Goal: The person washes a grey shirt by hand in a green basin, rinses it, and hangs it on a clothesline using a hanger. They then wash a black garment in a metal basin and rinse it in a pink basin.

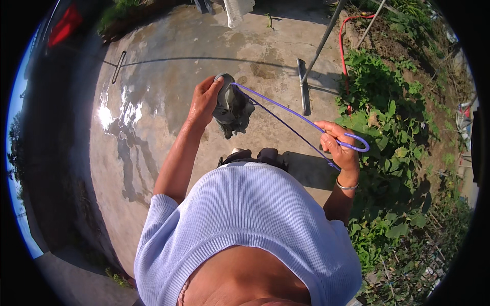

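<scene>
The left hand point(204, 99) is clamped on a dark grey cloth point(227, 109), thumb on its top edge and fingers mostly hidden behind. The cloth hangs bunched from this hand, in the air in front of the body, above the concrete floor point(286, 41). The right hand point(339, 145) is closed around a purple hanger point(301, 116) near its hook, which curls out past the hand to the right. The hanger's two long sides run up and leftward from there, meeting the cloth's top; how far its end sits inside the cloth is hard to tell. A bracelet point(347, 187) circles the right wrist. The person wears a ribbed lilac top point(245, 204). On the floor, dark wet patches spread to the left, below a narrow loop point(119, 67) lying flat. Ahead to the right, a slanting pole point(324, 43) meets a grey bar point(303, 86). A red hose point(341, 46) runs beside leafy plants point(393, 137) along the right edge
</scene>
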The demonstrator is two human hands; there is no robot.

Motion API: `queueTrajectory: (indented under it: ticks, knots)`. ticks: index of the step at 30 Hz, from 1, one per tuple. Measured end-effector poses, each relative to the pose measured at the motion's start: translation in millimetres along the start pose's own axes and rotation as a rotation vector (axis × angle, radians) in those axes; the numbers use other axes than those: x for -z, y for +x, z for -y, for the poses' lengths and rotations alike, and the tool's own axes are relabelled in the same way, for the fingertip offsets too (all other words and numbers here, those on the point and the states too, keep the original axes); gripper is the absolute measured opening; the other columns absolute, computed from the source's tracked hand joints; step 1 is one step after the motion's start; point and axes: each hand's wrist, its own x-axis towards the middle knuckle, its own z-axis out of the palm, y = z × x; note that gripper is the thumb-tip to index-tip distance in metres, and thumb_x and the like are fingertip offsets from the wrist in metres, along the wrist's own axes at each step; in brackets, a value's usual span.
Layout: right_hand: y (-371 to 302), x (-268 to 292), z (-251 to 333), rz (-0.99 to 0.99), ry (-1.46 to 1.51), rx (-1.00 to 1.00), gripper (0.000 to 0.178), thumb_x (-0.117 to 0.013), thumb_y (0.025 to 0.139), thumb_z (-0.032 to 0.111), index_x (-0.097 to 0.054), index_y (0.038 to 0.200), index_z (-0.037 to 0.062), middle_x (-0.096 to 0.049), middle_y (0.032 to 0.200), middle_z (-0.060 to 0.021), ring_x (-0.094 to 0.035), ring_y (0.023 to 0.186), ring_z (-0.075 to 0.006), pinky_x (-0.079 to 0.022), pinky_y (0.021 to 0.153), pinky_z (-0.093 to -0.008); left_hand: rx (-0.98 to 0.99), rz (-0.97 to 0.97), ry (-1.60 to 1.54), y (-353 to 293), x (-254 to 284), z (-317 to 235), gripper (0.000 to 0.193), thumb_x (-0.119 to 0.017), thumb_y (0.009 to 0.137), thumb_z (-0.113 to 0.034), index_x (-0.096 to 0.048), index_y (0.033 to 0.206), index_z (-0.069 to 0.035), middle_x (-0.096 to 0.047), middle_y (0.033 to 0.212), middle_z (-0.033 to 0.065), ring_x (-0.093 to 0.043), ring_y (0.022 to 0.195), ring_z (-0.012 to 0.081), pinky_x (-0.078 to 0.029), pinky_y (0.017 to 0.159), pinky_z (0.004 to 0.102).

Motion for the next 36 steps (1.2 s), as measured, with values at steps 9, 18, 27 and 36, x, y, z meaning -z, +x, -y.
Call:
queueTrajectory:
  ticks: [9, 18, 27, 36]
  knots:
    - [40, -50, -32, 0.112, -0.133, 0.206, 0.017, -0.060, 0.084, 0.000, -0.067, 0.100, -0.0014, -0.068, 0.082, -0.0136, -0.059, 0.059, -0.0150, -0.046, 0.054, -0.0267, -0.228, 0.112, 0.706, -27, -14, -38, 0.023, -0.059, 0.088, -0.023, -0.063, 0.091, -0.001, -0.056, 0.069, 0.0117, -0.049, 0.058, 0.0155, -0.041, 0.055, 0.0310]
    - [88, -142, -67, 0.000, 0.126, 0.270, 0.008, -0.067, 0.075, 0.002, -0.060, 0.079, 0.0018, -0.063, 0.067, -0.0067, -0.058, 0.063, -0.0082, -0.047, 0.055, -0.0273, -0.565, 0.326, 1.017, -67, -59, -40, 0.037, -0.067, 0.076, -0.017, -0.061, 0.109, -0.002, -0.056, 0.120, 0.0169, -0.062, 0.094, 0.0346, -0.053, 0.078, 0.0364]
    - [99, -98, -22, -0.155, 0.105, 0.301, 0.019, -0.070, 0.071, 0.009, -0.067, 0.088, 0.0014, -0.068, 0.080, -0.0108, -0.066, 0.071, -0.0186, -0.051, 0.066, -0.0298, -1.144, 0.161, 1.423, -54, -26, -121, 0.048, -0.076, 0.064, -0.025, -0.063, 0.108, -0.010, -0.059, 0.111, 0.0055, -0.058, 0.096, 0.0238, -0.052, 0.078, 0.0377]
    - [114, -79, -14, -0.120, 0.119, 0.236, 0.017, -0.069, 0.073, 0.011, -0.066, 0.085, 0.0007, -0.066, 0.082, -0.0073, -0.061, 0.073, -0.0139, -0.049, 0.066, -0.0286, -0.880, 0.506, 1.297, -19, -44, -131, 0.030, -0.072, 0.066, -0.019, -0.060, 0.090, -0.008, -0.058, 0.080, 0.0099, -0.059, 0.081, 0.0320, -0.049, 0.066, 0.0412]
